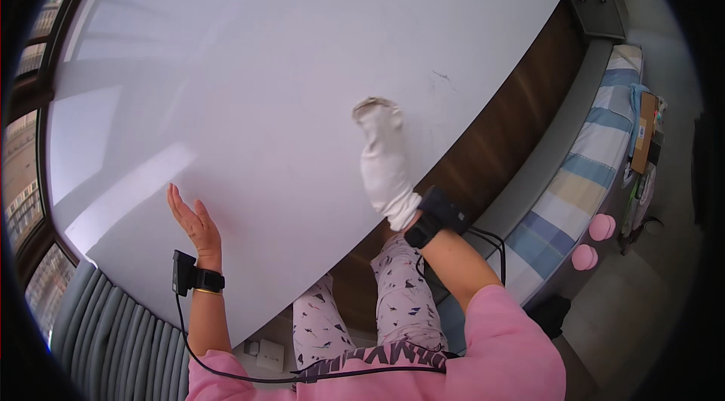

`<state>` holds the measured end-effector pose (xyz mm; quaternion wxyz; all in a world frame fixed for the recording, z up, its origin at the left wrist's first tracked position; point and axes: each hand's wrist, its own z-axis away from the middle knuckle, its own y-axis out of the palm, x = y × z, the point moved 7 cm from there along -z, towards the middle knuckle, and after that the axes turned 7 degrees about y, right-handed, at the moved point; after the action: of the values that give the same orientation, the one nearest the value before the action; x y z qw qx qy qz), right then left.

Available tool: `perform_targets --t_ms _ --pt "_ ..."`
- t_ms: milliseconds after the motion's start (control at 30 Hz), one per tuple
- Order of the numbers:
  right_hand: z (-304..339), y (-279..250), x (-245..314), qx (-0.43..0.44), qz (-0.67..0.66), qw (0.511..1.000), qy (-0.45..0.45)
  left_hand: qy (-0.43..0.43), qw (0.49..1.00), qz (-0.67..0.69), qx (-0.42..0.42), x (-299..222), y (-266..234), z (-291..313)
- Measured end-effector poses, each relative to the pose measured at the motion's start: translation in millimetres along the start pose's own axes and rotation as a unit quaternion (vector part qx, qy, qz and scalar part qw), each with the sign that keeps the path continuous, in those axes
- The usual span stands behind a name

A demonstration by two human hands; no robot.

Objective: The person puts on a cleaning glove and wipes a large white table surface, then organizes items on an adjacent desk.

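My left hand is held up at the left in front of a broad white surface. Its fingers are stretched out, the thumb stands apart, and it holds nothing. A white sock with a greyish, dirty-looking toe end is pulled over my right hand down to the wrist. The fingers inside are hidden, so whether they are bent or straight does not show. The sock is in front of the white surface, near its right-hand edge; contact cannot be made out. Each wrist bears a black strapped device, with cables.
Dark-framed windows line the left side. Below them stands a ribbed grey radiator-like unit. On the right lie a plaid-covered bed or bench, a cardboard box and two pink round objects. A grey cabinet stands far right.
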<state>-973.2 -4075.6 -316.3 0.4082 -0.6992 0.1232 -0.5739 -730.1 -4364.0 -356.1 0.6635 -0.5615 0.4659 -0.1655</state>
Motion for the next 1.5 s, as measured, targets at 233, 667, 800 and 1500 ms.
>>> perform_targets --t_ms 233,667,800,1500 --pt "85.0 117.5 59.6 0.316 -0.19 0.905 -0.213 -0.012 0.999 -0.002 0.048 -25.3 17.7 24.2" --pt "-98.7 0.8 -6.2 0.277 -0.165 0.934 -0.155 -0.179 0.968 -0.113 -0.132 -150.4 128.1 -134.7" --pt "-138.8 -6.4 -49.5 0.266 -0.168 0.918 -0.24 -0.154 0.971 -0.146 -0.114 -152.1 133.7 -135.7" --pt "-222.5 -36.3 -148.0 0.265 0.128 0.955 -0.032 -0.157 0.965 -0.174 -0.118 -150.6 113.5 -134.5"
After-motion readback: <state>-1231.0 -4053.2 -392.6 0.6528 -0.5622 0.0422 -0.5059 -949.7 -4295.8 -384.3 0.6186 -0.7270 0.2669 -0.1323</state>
